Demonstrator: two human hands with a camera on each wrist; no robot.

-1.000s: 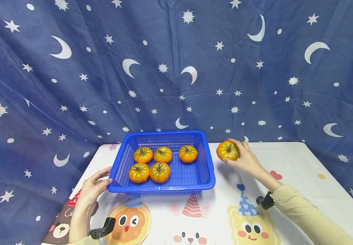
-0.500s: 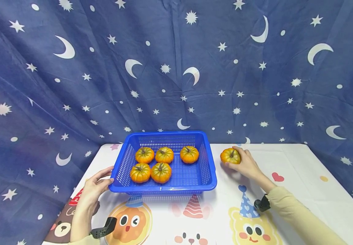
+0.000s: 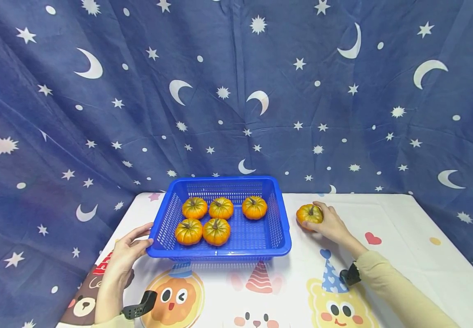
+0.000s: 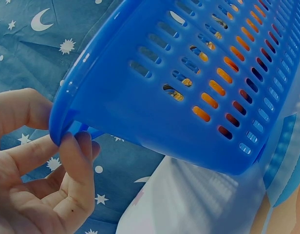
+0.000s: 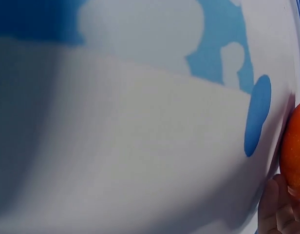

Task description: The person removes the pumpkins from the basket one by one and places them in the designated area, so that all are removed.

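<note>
A blue plastic basket (image 3: 220,253) with slotted walls stands on the table, several small orange pumpkins inside it, one of them this pumpkin (image 3: 254,207) at the right. My left hand (image 3: 122,255) pinches the basket's left rim; in the left wrist view, the thumb and fingers (image 4: 77,161) take the rim from both sides. To the right of the basket, my right hand (image 3: 335,228) holds another small pumpkin (image 3: 308,216) low at the tabletop, fingers behind it and thumb in front. Only an edge of this pumpkin (image 5: 293,151) shows in the right wrist view.
A white cloth printed with cartoon figures covers the table (image 3: 417,255). Close behind its back edge hangs a dark blue curtain (image 3: 285,109) with moons and stars. The basket's right wall stands between the held pumpkin and the others.
My right hand has lowered the pumpkin toward the table, slightly nearer to me. The left hand keeps its grip on the basket rim, and the whole view has shifted slightly.
</note>
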